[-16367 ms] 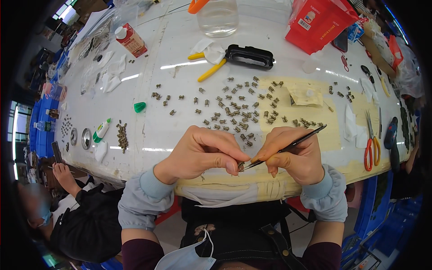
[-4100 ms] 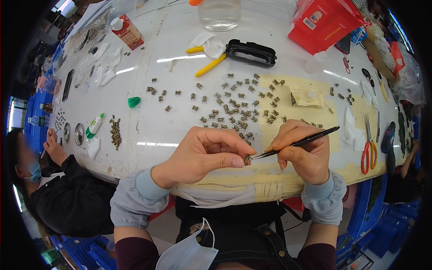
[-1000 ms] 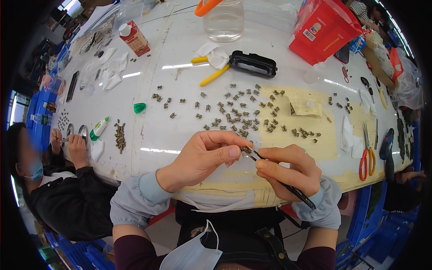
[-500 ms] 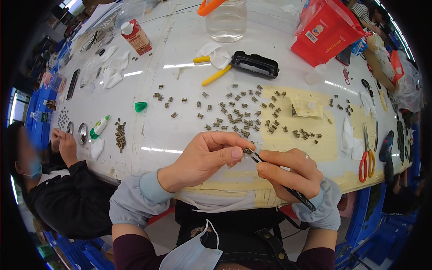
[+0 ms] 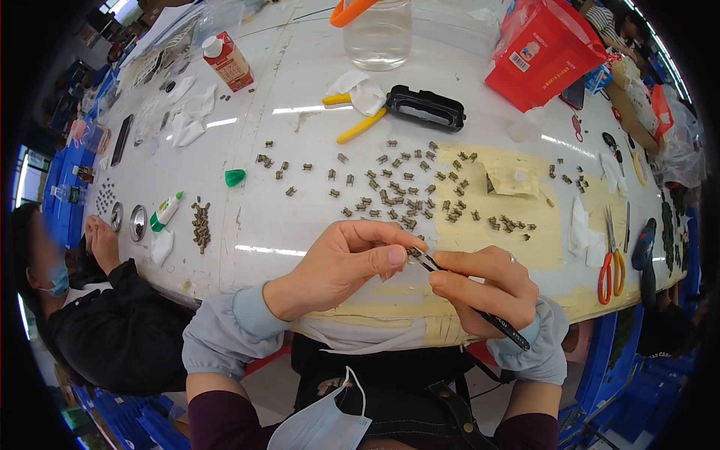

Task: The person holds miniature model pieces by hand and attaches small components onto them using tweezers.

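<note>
My left hand pinches a small brownish metal part between thumb and forefinger, just above the table's near edge. From the right, my right hand grips black tweezers, whose bright tips meet that part. The fingers hide most of the held piece, so its exact shape cannot be made out. Beyond my hands, many similar small metal parts lie scattered over the white table and onto a yellowish taped patch.
Red-handled scissors lie at right. Yellow-handled pliers touch a black case ahead, below a water jar. A red bin stands far right. Left are a green-and-white glue bottle, a pile of parts and a co-worker's hands.
My hands stay nearly still; the tweezers' rear end has shifted and rolled slightly. The co-worker's hands at left have drawn closer together.
</note>
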### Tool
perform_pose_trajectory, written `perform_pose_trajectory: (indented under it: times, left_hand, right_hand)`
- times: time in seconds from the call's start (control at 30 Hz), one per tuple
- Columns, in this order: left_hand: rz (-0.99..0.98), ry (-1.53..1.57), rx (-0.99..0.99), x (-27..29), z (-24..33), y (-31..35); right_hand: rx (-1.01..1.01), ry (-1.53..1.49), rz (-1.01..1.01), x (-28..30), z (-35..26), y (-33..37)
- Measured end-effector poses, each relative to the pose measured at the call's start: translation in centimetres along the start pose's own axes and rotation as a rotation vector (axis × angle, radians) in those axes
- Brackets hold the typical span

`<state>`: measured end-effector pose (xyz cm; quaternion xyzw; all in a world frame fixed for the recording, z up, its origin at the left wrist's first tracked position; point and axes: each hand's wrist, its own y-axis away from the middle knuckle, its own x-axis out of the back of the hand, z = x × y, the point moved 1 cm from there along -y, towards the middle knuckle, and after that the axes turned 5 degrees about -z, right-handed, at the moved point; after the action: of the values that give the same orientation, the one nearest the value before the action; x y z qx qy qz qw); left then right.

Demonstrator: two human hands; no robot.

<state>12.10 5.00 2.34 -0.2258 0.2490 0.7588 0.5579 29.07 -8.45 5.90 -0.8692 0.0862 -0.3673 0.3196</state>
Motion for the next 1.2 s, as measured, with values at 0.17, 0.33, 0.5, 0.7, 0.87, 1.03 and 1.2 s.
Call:
perform_pose_trajectory:
  times: [0.17, 0.33, 0.5, 0.7, 0.87, 1.03, 1.2]
  left_hand:
    - [0.007, -0.002, -0.011, 0.0, 0.1, 0.1]
    - [0.058, 0.006, 0.009, -0.2, 0.2, 0.0]
    - [0.089, -0.006, -0.007, -0.3, 0.0, -0.1]
    - [0.075, -0.012, -0.011, -0.2, 0.0, -0.1]
    - [0.067, -0.025, -0.01, -0.1, 0.0, 0.0]
    - [0.109, -0.107, -0.03, -0.6, 0.3, 0.0]
    - [0.139, -0.362, -0.314, -1.0, 0.1, 0.1]
  right_hand:
    - [0.047, -0.067, 0.074, 0.1, 0.2, -0.2]
    - [0.096, -0.032, 0.075, 0.1, 0.3, 0.0]
    - [0.032, 0.045, 0.029, -0.4, -0.3, 0.1]
    - [0.034, 0.095, 0.019, -0.5, -0.4, 0.1]
    - [0.022, 0.094, 0.001, -0.4, -0.5, 0.1]
    - [0.036, 0.05, -0.011, 0.0, -0.1, -0.2]
    - [-0.252, -0.333, 0.114, 0.1, 0.7, 0.0]
